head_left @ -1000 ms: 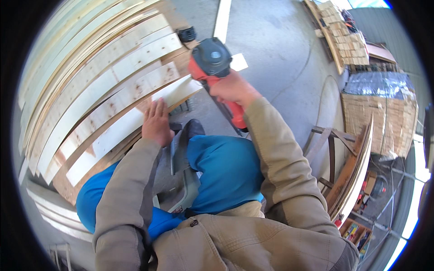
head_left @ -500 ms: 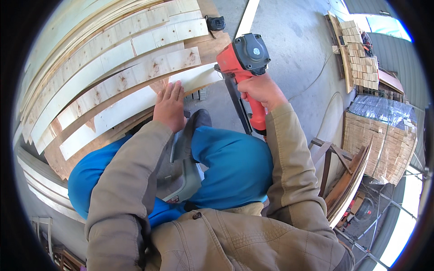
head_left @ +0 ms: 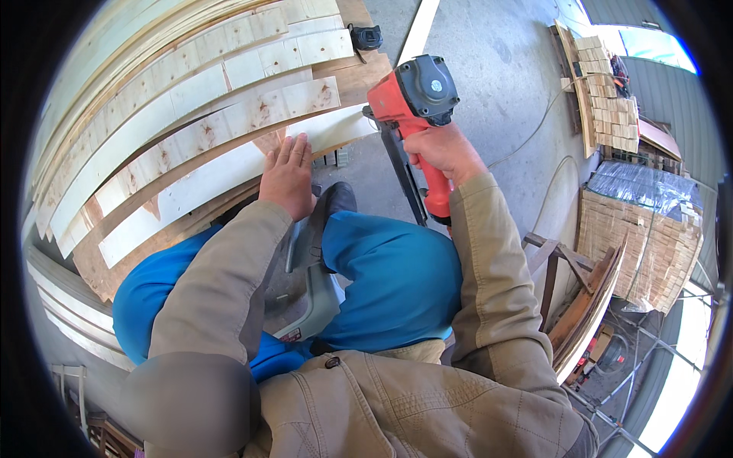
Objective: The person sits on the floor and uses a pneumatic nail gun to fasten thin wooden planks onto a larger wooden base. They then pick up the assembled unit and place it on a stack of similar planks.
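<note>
My right hand [head_left: 445, 155] is wrapped round the grip of a red and black nail gun [head_left: 427, 90]. Its nose meets the right end of a pale wooden board [head_left: 336, 130] nearest me; whether it presses on the wood I cannot tell. Fingers stretched out, my left hand [head_left: 288, 177] lies flat on the same board, left of the nail gun. Parallel to it, beyond a gap, runs a knotty board [head_left: 221, 131]. Brown sheet wood [head_left: 107, 248] shows beneath the boards.
Further pale boards [head_left: 175, 69] lie side by side beyond. A black tape measure [head_left: 366, 37] sits near their right ends. Wrapped stacked wood [head_left: 641, 229] and piled blocks [head_left: 607, 95] stand on the right. A thin hose [head_left: 527, 137] trails over the concrete floor [head_left: 489, 69].
</note>
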`<state>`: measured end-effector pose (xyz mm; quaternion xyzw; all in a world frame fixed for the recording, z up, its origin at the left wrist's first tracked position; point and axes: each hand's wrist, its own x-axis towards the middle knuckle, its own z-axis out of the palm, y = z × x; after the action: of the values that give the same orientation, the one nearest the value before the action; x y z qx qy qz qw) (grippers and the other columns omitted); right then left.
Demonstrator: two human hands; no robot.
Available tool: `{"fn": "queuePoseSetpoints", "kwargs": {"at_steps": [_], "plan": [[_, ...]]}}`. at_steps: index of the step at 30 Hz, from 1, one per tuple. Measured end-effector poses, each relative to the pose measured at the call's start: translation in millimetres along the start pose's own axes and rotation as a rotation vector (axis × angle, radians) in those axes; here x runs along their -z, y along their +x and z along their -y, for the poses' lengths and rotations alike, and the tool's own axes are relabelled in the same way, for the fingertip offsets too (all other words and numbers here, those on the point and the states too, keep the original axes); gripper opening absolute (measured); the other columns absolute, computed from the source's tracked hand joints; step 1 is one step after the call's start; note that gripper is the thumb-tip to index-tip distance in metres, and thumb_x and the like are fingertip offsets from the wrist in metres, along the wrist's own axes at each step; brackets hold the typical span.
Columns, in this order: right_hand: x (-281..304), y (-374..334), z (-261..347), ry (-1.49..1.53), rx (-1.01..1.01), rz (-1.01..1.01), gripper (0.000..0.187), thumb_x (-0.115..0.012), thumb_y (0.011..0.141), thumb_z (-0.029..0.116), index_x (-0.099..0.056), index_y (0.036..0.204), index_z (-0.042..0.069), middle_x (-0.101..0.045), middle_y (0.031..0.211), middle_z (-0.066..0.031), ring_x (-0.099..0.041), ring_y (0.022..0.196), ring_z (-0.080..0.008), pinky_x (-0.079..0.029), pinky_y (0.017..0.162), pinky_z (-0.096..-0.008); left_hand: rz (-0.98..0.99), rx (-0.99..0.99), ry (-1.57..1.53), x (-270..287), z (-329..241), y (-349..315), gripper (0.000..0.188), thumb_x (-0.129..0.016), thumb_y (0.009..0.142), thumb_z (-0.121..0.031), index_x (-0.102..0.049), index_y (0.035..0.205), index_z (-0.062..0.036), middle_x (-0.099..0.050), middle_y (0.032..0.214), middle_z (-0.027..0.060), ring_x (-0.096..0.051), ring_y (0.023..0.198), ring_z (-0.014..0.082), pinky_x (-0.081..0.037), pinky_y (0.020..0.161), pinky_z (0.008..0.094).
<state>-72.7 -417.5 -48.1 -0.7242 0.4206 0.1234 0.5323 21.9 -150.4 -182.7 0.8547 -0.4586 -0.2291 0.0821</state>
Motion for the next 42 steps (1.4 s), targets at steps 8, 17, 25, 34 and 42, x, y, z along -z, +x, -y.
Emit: {"fn": "queuePoseSetpoints", "kwargs": {"at_steps": [8,17,25,34,42], "plan": [[21,14,6,-0.192,-0.027,0.005,0.021,-0.071,0.075,0.006,-0.07,0.095,-0.003,-0.071,0.078,-0.0092,-0.066,0.063,-0.016,-0.054,0.058,-0.0342,0.0,-0.004,0.009,4,-1,-1,0.095,-0.077,0.084,-0.024,-0.037,0.166,0.0021,-0.03,0.178,0.0158,-0.029,0.164,0.0364,-0.029,0.131,0.0569],[22,22,-2,-0.242,-0.021,0.022,0.02,-0.072,0.076,0.01,-0.071,0.092,-0.002,-0.07,0.073,-0.0085,-0.067,0.063,-0.0154,-0.053,0.058,-0.0331,0.006,0.008,0.01,2,-2,0,0.093,-0.074,0.084,-0.021,-0.037,0.166,0.0023,-0.029,0.178,0.016,-0.028,0.165,0.0367,-0.028,0.131,0.0576],[17,10,5,-0.214,-0.06,0.0,0.021,-0.073,0.076,0.007,-0.07,0.094,-0.003,-0.07,0.076,-0.0094,-0.067,0.066,-0.015,-0.053,0.06,-0.0329,0.01,-0.005,0.006,3,1,1,0.092,-0.074,0.085,-0.022,-0.038,0.166,0.0018,-0.028,0.179,0.0154,-0.027,0.165,0.0355,-0.028,0.132,0.0559],[22,-30,-13,-0.034,-0.071,0.012,0.021,-0.071,0.075,0.001,-0.069,0.095,-0.003,-0.067,0.081,-0.005,-0.063,0.066,-0.0153,-0.052,0.059,-0.0348,-0.041,-0.02,0.029,-6,2,1,0.088,-0.075,0.086,-0.025,-0.043,0.163,0.0006,-0.032,0.176,0.0147,-0.029,0.164,0.0353,-0.031,0.13,0.0588],[24,-24,-24,-0.103,-0.041,0.012,0.017,-0.072,0.074,0.004,-0.07,0.09,-0.002,-0.068,0.075,-0.006,-0.064,0.065,-0.0147,-0.052,0.06,-0.0338,-0.054,-0.02,0.031,-5,2,1,0.086,-0.075,0.085,-0.025,-0.045,0.162,0.001,-0.032,0.176,0.0147,-0.032,0.162,0.0358,-0.033,0.129,0.0594]]}}
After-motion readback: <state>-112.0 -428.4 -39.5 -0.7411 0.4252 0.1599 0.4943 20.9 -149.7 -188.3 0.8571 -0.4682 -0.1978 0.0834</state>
